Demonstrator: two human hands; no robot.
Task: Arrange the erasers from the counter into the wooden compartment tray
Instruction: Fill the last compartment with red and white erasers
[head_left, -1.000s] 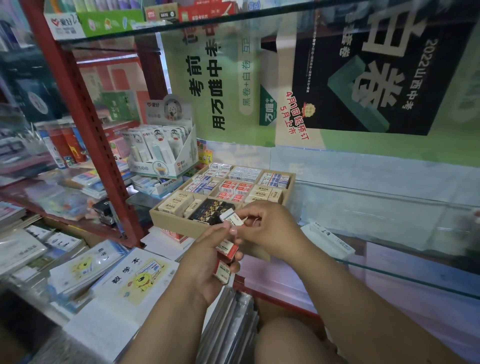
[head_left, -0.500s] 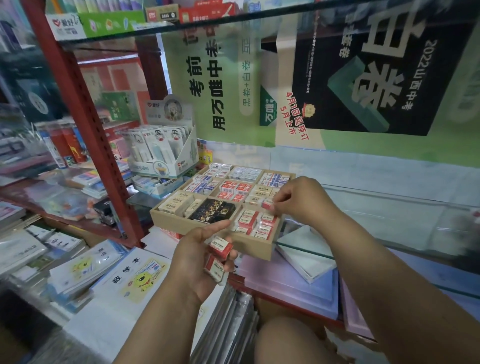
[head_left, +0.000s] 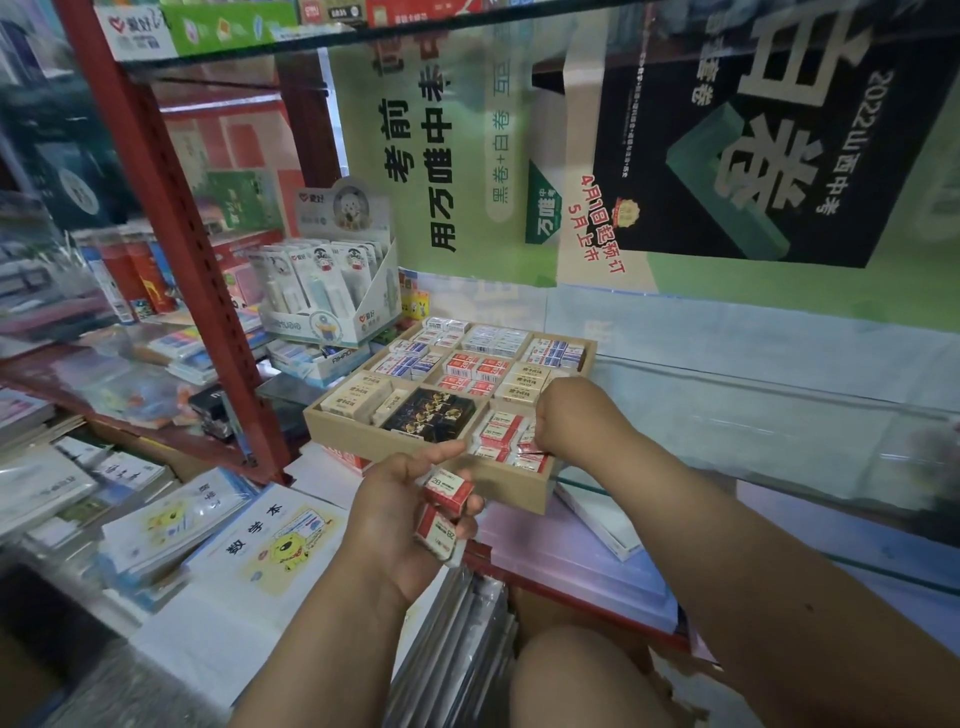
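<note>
**Erasers: right hand in near-right cell, left holding two**

- Red shelf frame (head_left: 171, 218) upright on the left, glass shelf (head_left: 779, 415) running right, green/black poster (head_left: 727, 156) behind it.
- Workbooks (head_left: 270, 540) stacked lower left, below shelf level.
- Display box of white carded items (head_left: 332, 291) sits just behind-left of the tray.
- Wooden compartment tray (head_left: 498, 493) on the glass shelf, near corner overhanging toward the camera. Three-by-three grid, every cell has stock: cream erasers near-left, black-and-gold box (head_left: 431, 413) near-middle, red-and-white erasers (head_left: 501, 431) near-right, red/blue/white packs in the rows behind.
- Right hand (head_left: 566, 415) is down in the near-right cell, knuckles up, fingers curled onto the red-and-white erasers there. Fingertips hidden by the back of the hand, so cannot tell whether it's pinching one or just pressing.
- Left hand (head_left: 400, 509) in front of the tray's near wall, just below its rim. Fingers curled around two red-and-white 2B erasers (head_left: 447, 506), stacked one above the other; thumb extended toward the tray edge.
</note>
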